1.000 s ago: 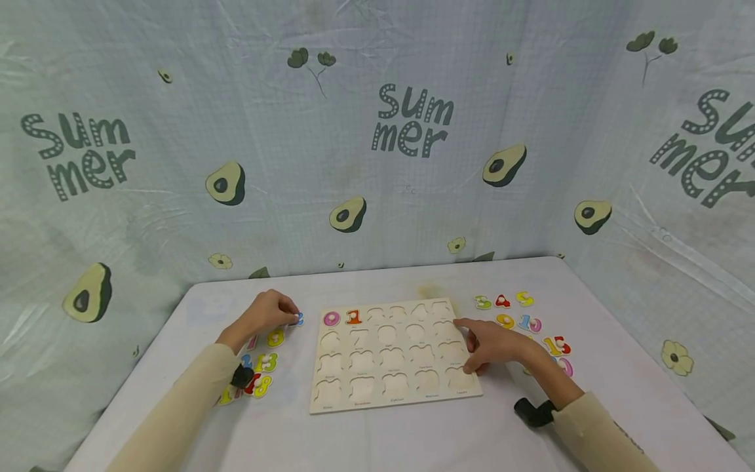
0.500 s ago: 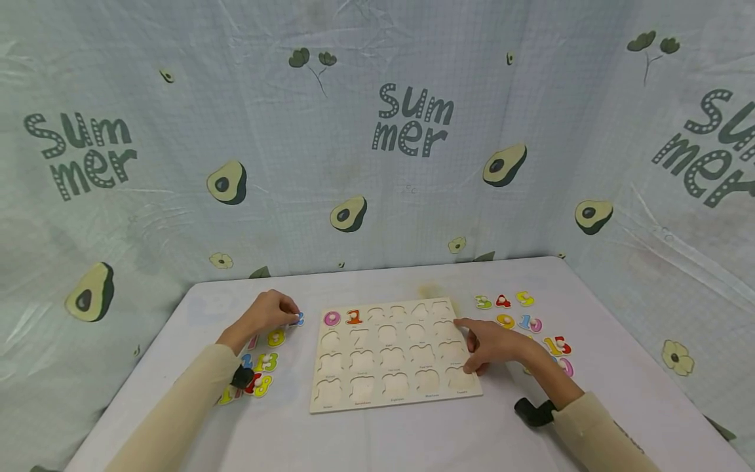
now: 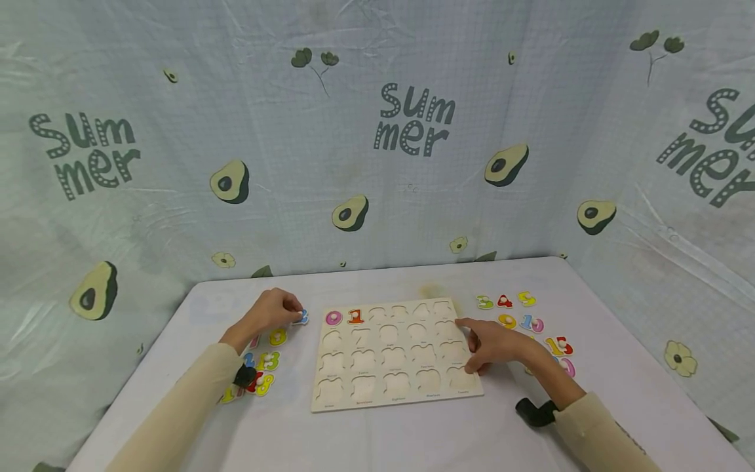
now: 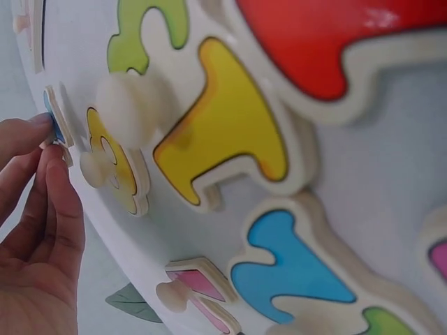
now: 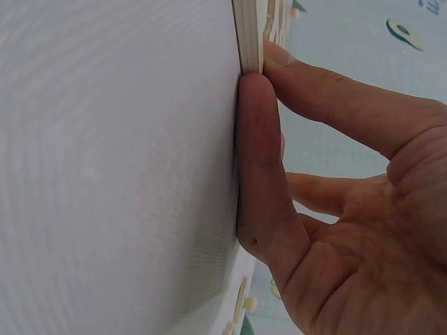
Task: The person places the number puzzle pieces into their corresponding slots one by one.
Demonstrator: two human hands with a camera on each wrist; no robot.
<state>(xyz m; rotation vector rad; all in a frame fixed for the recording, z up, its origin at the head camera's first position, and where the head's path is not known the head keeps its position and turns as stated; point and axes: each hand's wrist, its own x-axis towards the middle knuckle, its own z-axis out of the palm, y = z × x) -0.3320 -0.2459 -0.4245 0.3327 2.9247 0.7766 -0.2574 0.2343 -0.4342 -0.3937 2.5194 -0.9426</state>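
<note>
My left hand pinches a blue number piece between thumb and fingertips, left of the wooden number board. In the left wrist view that piece is tilted, its face mostly hidden by the fingers. On the board's top row sit a pink 0 and a red-orange 1; its other visible recesses hold no pieces. My right hand touches the board's right edge, index finger and thumb spread apart. Close up, one finger presses against the board's side edge.
Left of the board lie several knobbed number pieces, including a yellow one and a yellow 8, partly under the left arm. Others, such as a green 3, a red 4 and a yellow 5, lie on the right.
My left hand has shifted slightly right with the blue number piece, and more of the piece shows. The right hand stays at the board's edge.
</note>
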